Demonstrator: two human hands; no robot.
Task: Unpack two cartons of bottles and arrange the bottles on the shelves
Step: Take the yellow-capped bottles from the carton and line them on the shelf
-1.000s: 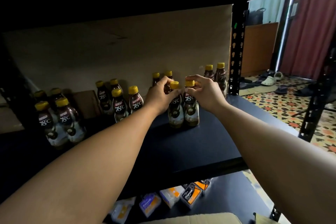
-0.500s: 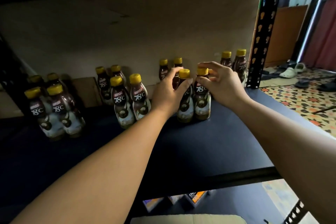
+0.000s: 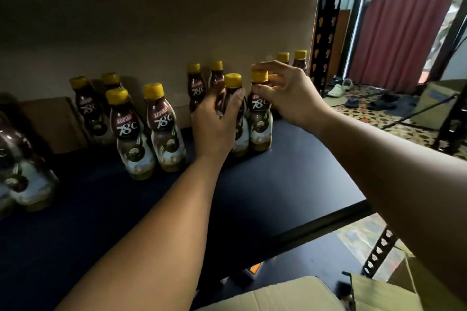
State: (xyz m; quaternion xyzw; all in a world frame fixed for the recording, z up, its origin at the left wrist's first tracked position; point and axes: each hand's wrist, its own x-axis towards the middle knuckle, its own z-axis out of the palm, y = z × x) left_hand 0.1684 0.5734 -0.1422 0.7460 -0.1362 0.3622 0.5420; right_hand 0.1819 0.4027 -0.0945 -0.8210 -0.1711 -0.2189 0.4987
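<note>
Gripping, left hand (image 3: 217, 121): fingers curled round the shoulder of the left centre bottle (image 3: 240, 139); thumb tip lies against the neck just under the yellow cap.
Pinching, right hand (image 3: 290, 98): thumb and forefinger close on the yellow cap of the right centre bottle (image 3: 260, 118); the other fingers are raised and loosely spread.
Centre bottles: both upright on the shelf (image 3: 278, 179), side by side and touching, about mid-depth.
Rear pair (image 3: 194, 86): two bottles upright at 12 o'clock from the centre bottles, against the cardboard backing (image 3: 177, 20).
Corner pair (image 3: 300, 58): two bottles at 1 o'clock, beside the slotted post (image 3: 326, 20); partly hidden by the right hand.
Front-left pair (image 3: 164, 129): two bottles upright at 9 o'clock, "KOPIKO 78°C" labels facing the camera.
Rear-left pair (image 3: 86, 106): two bottles at 10 o'clock, near the backing.
Far-left bottles (image 3: 17, 166): at 8 o'clock on the frame edge; blurred, so the count cannot be told.
Carton (image 3: 290, 293): open cardboard flaps at 6 o'clock, below the shelf's front edge.
Floor (image 3: 366, 113): patterned tiles at 3 o'clock, with sandals (image 3: 338, 88) before a red curtain (image 3: 399, 20).
</note>
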